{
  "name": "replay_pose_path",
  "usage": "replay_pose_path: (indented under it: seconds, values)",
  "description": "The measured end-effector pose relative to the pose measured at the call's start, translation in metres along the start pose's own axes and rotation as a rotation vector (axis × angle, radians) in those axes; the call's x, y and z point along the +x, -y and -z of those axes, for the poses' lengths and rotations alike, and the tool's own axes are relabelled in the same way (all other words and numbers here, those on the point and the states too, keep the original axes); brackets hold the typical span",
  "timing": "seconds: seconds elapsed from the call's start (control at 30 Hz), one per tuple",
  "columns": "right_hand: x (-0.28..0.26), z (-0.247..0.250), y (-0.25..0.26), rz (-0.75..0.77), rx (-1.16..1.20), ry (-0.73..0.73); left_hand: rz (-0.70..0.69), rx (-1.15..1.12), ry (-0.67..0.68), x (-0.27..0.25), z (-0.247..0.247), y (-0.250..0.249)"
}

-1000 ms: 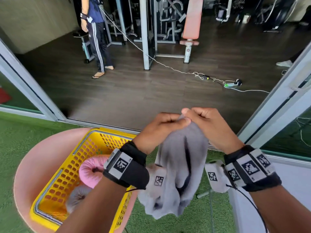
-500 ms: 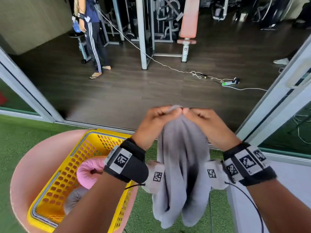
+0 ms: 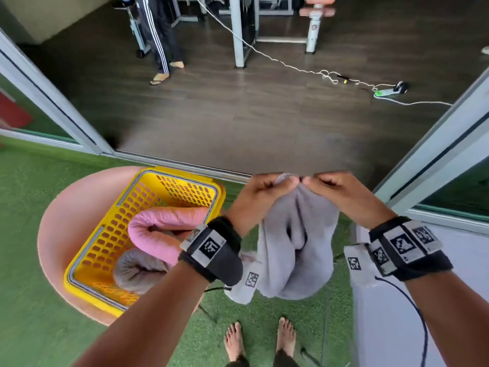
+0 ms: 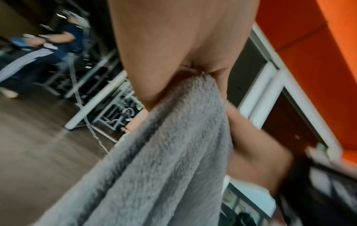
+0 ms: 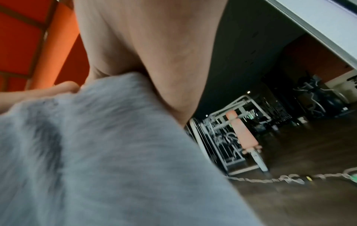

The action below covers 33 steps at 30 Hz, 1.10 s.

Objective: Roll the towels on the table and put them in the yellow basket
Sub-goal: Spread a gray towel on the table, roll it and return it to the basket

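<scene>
Green artificial turf (image 3: 31,300) runs up to a dark wooden gym floor (image 3: 238,115). Left of the grip, a yellow basket (image 3: 87,250) sits on a round pink table (image 3: 63,218), with a rolled pink towel (image 3: 158,229) and a rolled grey towel (image 3: 137,268) inside. The left hand (image 3: 262,200) and right hand (image 3: 341,197), knuckles nearly touching, each pinch the top edge of a hanging grey towel (image 3: 293,250). Just right of the grip is a white surface (image 3: 449,327).
</scene>
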State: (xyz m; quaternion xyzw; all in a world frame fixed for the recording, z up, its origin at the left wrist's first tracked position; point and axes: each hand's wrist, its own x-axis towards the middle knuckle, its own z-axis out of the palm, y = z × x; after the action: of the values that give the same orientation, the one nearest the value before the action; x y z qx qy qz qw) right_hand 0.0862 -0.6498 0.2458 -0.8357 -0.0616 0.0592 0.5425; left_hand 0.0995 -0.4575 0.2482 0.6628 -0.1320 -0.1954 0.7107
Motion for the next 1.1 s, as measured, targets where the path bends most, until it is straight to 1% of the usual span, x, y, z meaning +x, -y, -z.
replay_pose_path:
  seconds: [0.07,0.1,0.13,0.17,0.2,0.27,0.3,0.37,0.43,0.5,0.53,0.6,0.63,0.67,0.73,0.77,0.8,0.83,0.9,0.97,1.03,1.07,1.1]
  values:
    - [-0.016,-0.002,-0.019,-0.069,-0.015,0.028,0.013,-0.084,-0.118,-0.005,0.015,0.005]
    - [-0.024,-0.003,-0.023,-0.078,-0.021,0.026,0.04,-0.119,-0.117,-0.01,0.021,0.011]
    - [-0.03,-0.005,-0.022,-0.061,-0.012,0.018,0.082,-0.111,-0.066,-0.016,0.022,0.015]
    - [-0.036,-0.007,-0.017,-0.02,0.008,-0.001,0.118,-0.062,0.029,-0.023,0.02,0.019]
    - [-0.04,-0.01,-0.007,0.032,0.034,-0.021,0.132,0.056,0.141,-0.029,0.013,0.021]
    - [-0.045,-0.017,0.015,0.112,0.076,-0.013,0.086,0.287,0.312,-0.042,-0.008,0.018]
    - [-0.049,-0.02,0.026,0.117,0.085,0.027,0.046,0.336,0.353,-0.047,-0.015,0.017]
    - [-0.061,-0.027,0.035,0.106,0.056,0.095,-0.011,0.284,0.343,-0.058,-0.016,0.01]
    - [-0.079,-0.033,0.034,0.042,0.019,0.123,-0.069,0.174,0.27,-0.07,-0.002,0.004]
    - [-0.105,-0.043,0.031,-0.053,-0.008,0.13,-0.093,0.07,0.167,-0.082,0.016,0.002]
    - [-0.117,-0.048,0.031,-0.078,-0.019,0.126,-0.093,0.014,0.134,-0.088,0.021,0.003]
    - [-0.139,-0.055,0.037,-0.09,0.013,0.064,-0.042,-0.043,0.147,-0.107,0.023,0.005]
    - [-0.147,-0.057,0.043,-0.072,0.062,0.026,-0.02,-0.027,0.192,-0.119,0.019,0.009]
    - [-0.154,-0.058,0.05,-0.039,0.089,-0.014,-0.012,0.019,0.275,-0.131,0.012,0.013]
    - [-0.163,-0.06,0.068,0.039,0.063,-0.052,-0.016,0.227,0.455,-0.145,-0.007,0.02]
    - [-0.167,-0.062,0.075,0.067,0.04,-0.052,-0.026,0.302,0.507,-0.15,-0.017,0.022]
    - [-0.172,-0.064,0.081,0.081,0.015,-0.041,-0.039,0.327,0.518,-0.152,-0.025,0.022]
    - [-0.178,-0.063,0.08,0.066,-0.013,-0.037,-0.046,0.307,0.496,-0.153,-0.029,0.018]
    - [-0.192,-0.056,0.074,-0.022,-0.046,-0.035,-0.073,0.152,0.393,-0.152,-0.028,0.008]
    - [-0.21,-0.046,0.063,-0.138,-0.05,0.031,-0.066,-0.01,0.306,-0.155,-0.021,0.001]
    - [-0.224,-0.034,0.053,-0.189,-0.039,0.089,-0.003,-0.102,0.292,-0.156,-0.016,0.002]
    - [-0.229,-0.03,0.051,-0.179,-0.037,0.077,0.022,-0.122,0.299,-0.156,-0.018,0.005]
    - [-0.231,-0.026,0.05,-0.15,-0.048,0.04,0.035,-0.096,0.331,-0.159,-0.024,0.007]
